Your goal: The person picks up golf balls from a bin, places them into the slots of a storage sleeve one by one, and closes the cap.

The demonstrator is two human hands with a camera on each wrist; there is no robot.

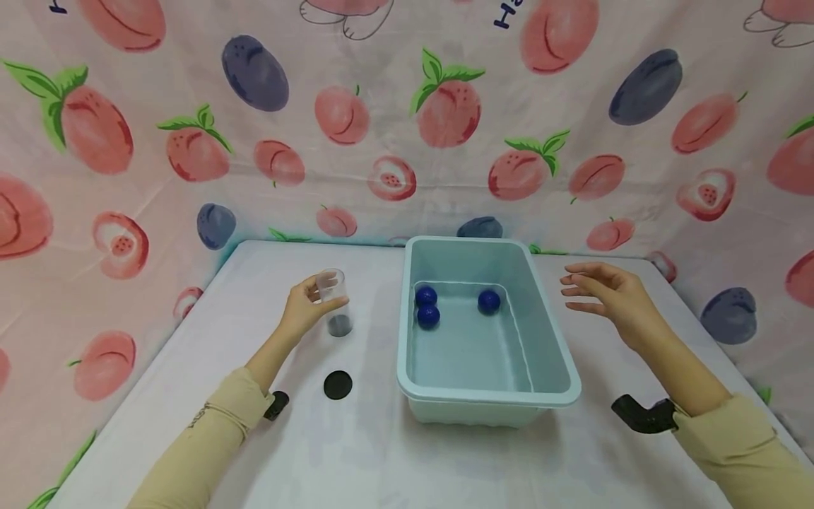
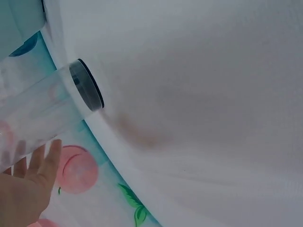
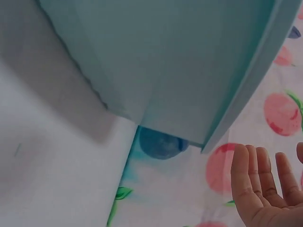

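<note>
My left hand (image 1: 304,305) grips a clear plastic cylinder (image 1: 333,297) with a dark bottom, thumb on one side and fingers on the other. In the left wrist view the cylinder (image 2: 42,106) is tilted, its black end (image 2: 86,85) toward the white surface. On the table, nearer me, lies a round black disc (image 1: 338,384), apart from the hand. A light blue plastic basin (image 1: 490,397) stands between my hands, with three dark blue balls on its floor, one ball (image 1: 489,302) apart from the other two. Beyond its right side my right hand (image 1: 613,300) hovers, fingers loosely extended, holding nothing.
A white cloth (image 1: 375,452) covers the table. Behind it hangs a fruit-print curtain (image 1: 394,85), which also runs along both sides. A black wrist-worn device (image 1: 644,414) juts out below the right wrist, and another (image 1: 276,405) below the left sleeve.
</note>
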